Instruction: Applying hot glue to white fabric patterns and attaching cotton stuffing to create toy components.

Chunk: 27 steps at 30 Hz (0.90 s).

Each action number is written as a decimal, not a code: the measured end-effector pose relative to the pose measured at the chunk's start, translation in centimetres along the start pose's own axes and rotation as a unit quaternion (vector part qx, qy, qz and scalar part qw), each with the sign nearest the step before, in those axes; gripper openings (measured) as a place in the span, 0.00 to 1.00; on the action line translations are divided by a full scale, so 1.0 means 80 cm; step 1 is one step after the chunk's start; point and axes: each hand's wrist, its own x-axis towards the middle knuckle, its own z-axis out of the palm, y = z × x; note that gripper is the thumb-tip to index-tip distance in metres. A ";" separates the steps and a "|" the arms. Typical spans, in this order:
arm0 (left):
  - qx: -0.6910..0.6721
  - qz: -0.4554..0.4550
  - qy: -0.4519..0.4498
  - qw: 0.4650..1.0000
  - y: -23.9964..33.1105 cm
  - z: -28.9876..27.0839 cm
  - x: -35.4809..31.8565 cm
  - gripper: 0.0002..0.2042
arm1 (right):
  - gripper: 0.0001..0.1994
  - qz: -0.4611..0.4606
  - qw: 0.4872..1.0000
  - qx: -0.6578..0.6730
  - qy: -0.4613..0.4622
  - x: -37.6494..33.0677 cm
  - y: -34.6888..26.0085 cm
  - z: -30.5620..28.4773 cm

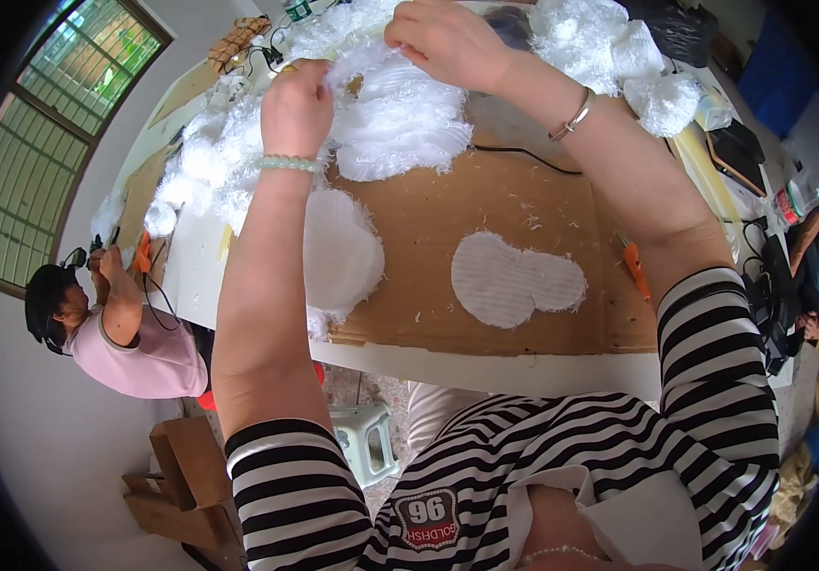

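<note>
"What lies nearest us?"
"We see a flat, white, gourd-shaped fabric piece [516,281] on flat brown cardboard [414,214]."
"And farther?"
"The left hand [297,105] and right hand [452,43] seem to pinch a shaggy white fabric tuft [360,63] between them, near a ribbed, fluffy white sheet [404,128]."

Right hand [445,40] slightly clipped by top edge.

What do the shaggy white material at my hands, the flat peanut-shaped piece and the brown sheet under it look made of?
Shaggy white material: likely synthetic plush, slightly glossy, given its long loose strands.
Peanut-shaped piece: probably soft fabric, matte, with faint ribbed lines and fuzzy edges.
Brown sheet: most likely cardboard, dull, judging by its plain tan surface.
</note>
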 end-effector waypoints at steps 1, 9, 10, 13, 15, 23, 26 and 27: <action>0.083 0.116 -0.032 0.989 -0.005 0.007 -0.008 0.11 | 0.06 -0.020 0.997 -0.003 -0.077 -0.016 -0.003 0.001; -0.021 -0.025 -0.246 0.969 -0.021 -0.007 -0.045 0.27 | 0.07 0.028 0.981 0.014 -0.189 -0.053 0.013 -0.012; -0.028 -0.037 -0.236 0.971 -0.015 -0.020 -0.041 0.24 | 0.07 0.036 0.989 0.028 -0.144 -0.048 0.005 -0.013; -0.058 -0.099 -0.218 0.969 -0.011 -0.050 -0.041 0.20 | 0.12 0.046 0.991 0.055 -0.114 -0.029 -0.023 -0.012; -0.052 -0.100 -0.196 0.974 -0.012 -0.067 -0.049 0.16 | 0.18 0.048 0.988 0.070 -0.133 -0.022 -0.044 -0.012; -0.113 -0.086 -0.097 0.985 0.010 -0.158 -0.167 0.09 | 0.14 -0.034 0.970 0.048 -0.235 -0.008 -0.079 -0.039; -0.117 -0.171 -0.090 0.974 0.043 -0.186 -0.226 0.08 | 0.10 -0.043 0.970 0.124 -0.207 -0.010 -0.132 -0.048; -0.120 -0.202 -0.076 0.969 0.059 -0.189 -0.239 0.07 | 0.09 -0.029 0.954 0.186 -0.233 -0.009 -0.155 -0.050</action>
